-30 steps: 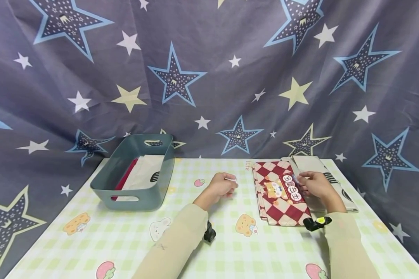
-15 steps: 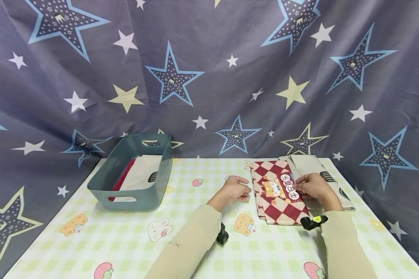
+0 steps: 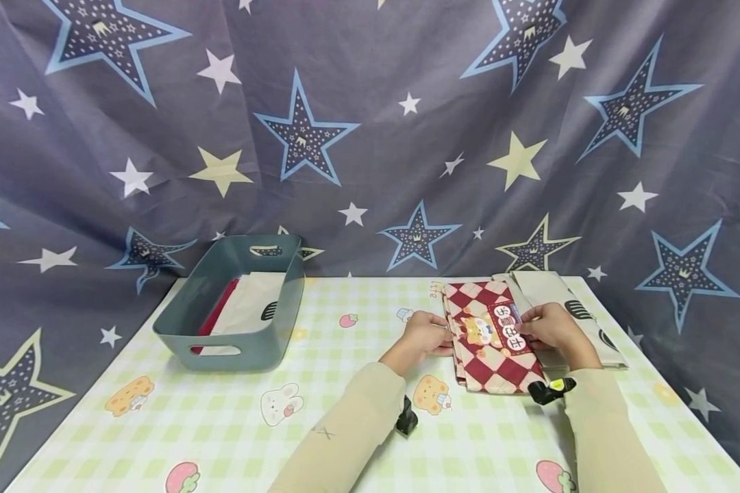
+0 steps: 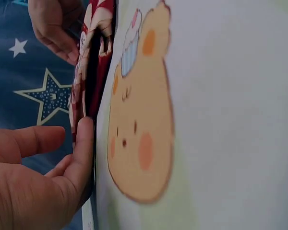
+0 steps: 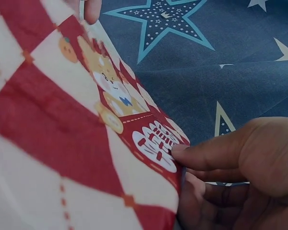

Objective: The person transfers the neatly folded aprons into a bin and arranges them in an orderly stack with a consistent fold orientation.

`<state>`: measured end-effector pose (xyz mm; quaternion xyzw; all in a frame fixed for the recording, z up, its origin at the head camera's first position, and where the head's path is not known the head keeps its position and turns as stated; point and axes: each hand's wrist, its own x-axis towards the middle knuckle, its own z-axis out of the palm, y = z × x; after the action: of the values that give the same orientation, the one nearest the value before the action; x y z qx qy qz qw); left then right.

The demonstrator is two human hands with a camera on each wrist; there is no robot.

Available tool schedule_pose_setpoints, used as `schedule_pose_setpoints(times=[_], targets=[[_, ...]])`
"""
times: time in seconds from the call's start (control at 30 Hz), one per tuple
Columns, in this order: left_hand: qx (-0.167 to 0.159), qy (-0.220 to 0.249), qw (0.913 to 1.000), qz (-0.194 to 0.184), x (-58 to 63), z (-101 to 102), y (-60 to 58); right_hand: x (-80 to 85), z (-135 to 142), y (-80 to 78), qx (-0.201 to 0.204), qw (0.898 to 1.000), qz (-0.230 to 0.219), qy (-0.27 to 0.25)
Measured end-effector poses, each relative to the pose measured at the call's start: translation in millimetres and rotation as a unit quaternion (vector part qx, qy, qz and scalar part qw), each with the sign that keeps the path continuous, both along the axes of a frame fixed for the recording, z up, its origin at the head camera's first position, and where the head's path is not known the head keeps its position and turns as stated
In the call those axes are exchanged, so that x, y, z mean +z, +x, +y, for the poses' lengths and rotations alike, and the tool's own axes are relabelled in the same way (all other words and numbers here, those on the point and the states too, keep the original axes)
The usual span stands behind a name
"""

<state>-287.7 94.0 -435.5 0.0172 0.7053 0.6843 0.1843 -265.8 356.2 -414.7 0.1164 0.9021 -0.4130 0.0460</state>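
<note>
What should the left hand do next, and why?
Probably pinch the left edge of the checked cloth with the left hand: in the left wrist view its fingers reach that edge but do not close round it, while the right hand pinches the opposite edge.

The right hand (image 5: 245, 167) pinches the edge of a red-and-cream checked cloth (image 5: 62, 120), thumb resting on the upper face, fingers below. Beside the thumb, white lettering (image 5: 156, 146) shows under a cartoon dog (image 5: 110, 79). The left hand (image 5: 92, 10) appears at the top edge, before a star-patterned blue curtain (image 5: 182, 86).
</note>
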Motion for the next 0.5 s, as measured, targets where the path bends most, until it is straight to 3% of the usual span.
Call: schedule_pose_setpoints(times=[0.23, 0.5], targets=[[0.020, 0.001, 0.9997, -0.010, -1.5, 4.5, 0.5, 1.8, -2.8, 1.6, -0.006, 1.000, -0.005, -0.016], [0.024, 0.001, 0.9996, -0.017, 1.0, 5.6, 2.8, 3.0, -3.6, 4.9, 0.013, 0.999, 0.008, -0.037]])
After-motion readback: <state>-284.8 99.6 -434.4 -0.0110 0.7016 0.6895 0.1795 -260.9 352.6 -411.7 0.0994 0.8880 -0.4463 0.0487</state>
